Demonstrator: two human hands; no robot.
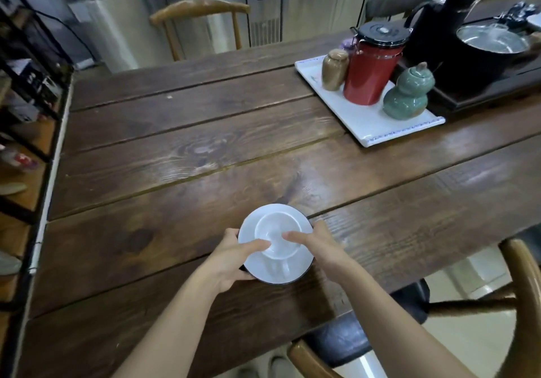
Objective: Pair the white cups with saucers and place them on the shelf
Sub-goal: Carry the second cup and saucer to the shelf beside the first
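A white cup (277, 231) sits upright in the middle of a white saucer (276, 272) with a dark rim, near the front edge of the wooden table (175, 158). Its handle points toward me. My left hand (231, 260) grips the saucer's left edge, thumb lying across the cup's rim. My right hand (319, 249) holds the saucer's right edge, thumb also on the cup's rim. The black metal shelf (26, 120) with wooden boards stands along the table's left side.
A white tray (363, 123) at the back right carries a red canister (371, 70), a brown jar (333, 70) and a green gourd-shaped jar (407, 93). Behind it stands a black tea set with a steel pot (491, 41). Wooden chairs stand at the far side (202, 11) and by my right (521, 290).
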